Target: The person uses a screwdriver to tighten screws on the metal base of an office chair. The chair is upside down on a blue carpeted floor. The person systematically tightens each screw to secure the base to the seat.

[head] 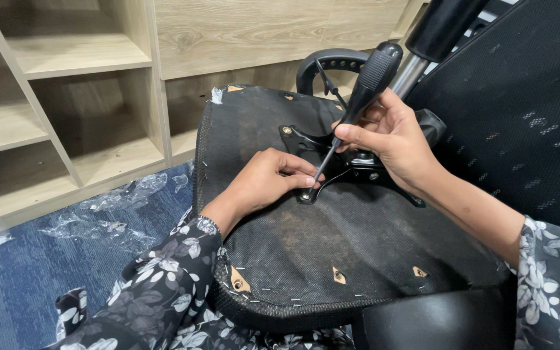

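Wooden shelves (79, 97) filling the back left, bare boards, with blue carpet (21, 279) below and crumpled clear plastic (105, 214) strewn along the foot of them. Mesh chair back (526, 110) rising dark on the right, a black-and-chrome gas cylinder (422, 52) slanting out of the top edge beside it. Centre stage, an upturned seat (306, 246), underside up, black fabric cover stapled round the rim, dusty brown in the middle, small cut-outs along the near edge showing screw holes. Curved black armrest (332, 61) peeking behind the seat's far edge. Floral sleeves coming in from both lower corners. On the seat's far half, a black metal bracket (358, 165), spidery arms spread out, one brass-coloured bolt showing at the far left arm. Right hand (390, 133) clenched round a screwdriver (358, 97), fingers wrapped low on the black textured handle, handle tilted up and away toward the cylinder, shaft angled down and left. Left hand (267, 181) lying flat on the fabric just beside the bracket's near left arm, fingertips pinched at the shaft close to the tip, steadying it. Tip planted on a screw (305, 194) in the bracket's near left foot, right between the left fingertips. Whether the screw sits fully down, impossible to tell from here.
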